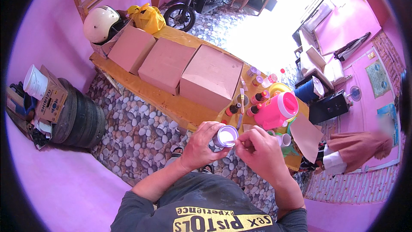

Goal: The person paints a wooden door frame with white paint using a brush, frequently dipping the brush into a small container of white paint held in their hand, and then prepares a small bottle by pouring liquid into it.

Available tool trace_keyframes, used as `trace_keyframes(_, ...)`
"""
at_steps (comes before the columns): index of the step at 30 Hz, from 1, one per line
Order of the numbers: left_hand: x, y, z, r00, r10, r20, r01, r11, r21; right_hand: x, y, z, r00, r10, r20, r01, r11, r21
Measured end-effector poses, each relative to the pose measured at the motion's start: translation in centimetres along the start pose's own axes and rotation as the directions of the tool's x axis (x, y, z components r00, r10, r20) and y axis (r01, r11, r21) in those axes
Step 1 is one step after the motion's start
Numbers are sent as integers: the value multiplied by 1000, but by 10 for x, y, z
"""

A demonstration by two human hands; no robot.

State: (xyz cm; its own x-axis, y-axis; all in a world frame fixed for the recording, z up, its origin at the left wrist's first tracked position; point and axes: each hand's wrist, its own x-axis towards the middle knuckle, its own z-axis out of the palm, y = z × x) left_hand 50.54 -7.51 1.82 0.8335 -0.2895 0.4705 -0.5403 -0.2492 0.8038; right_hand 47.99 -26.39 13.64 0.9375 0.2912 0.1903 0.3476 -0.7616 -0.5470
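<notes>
2 hands met over a small round jar [225,136] above the pebble-patterned floor [133,133]. The left hand [201,145] was wrapped around the jar's side, while the right hand [256,148] pinched at its white top. Just beyond stood a pink jug [278,110], small bottles [256,99] and 3 cardboard boxes [165,64] on the yellow surface [171,103].

- Daylight enters through the doorway [274,21] far beyond the right hand [259,148], overexposing that area.
- Fisheye distortion bends edges; black vignette surrounds the frame.
- Hands render sharp.
</notes>
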Motion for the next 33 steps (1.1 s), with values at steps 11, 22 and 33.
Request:
trace_keyframes(11,-1,3,1,1000,-4,-14,4,1000,-9,8,12,13,997,-80,-24,73,978,-195)
trace_keyframes(22,-1,3,0,1000,6,1,-6,1000,-4,11,9,16,997,-71,-7,70,993,-91)
trace_keyframes(33,-2,3,-2,1000,-3,-4,3,1000,-18,7,5,17,997,-74,27,75,996,-49)
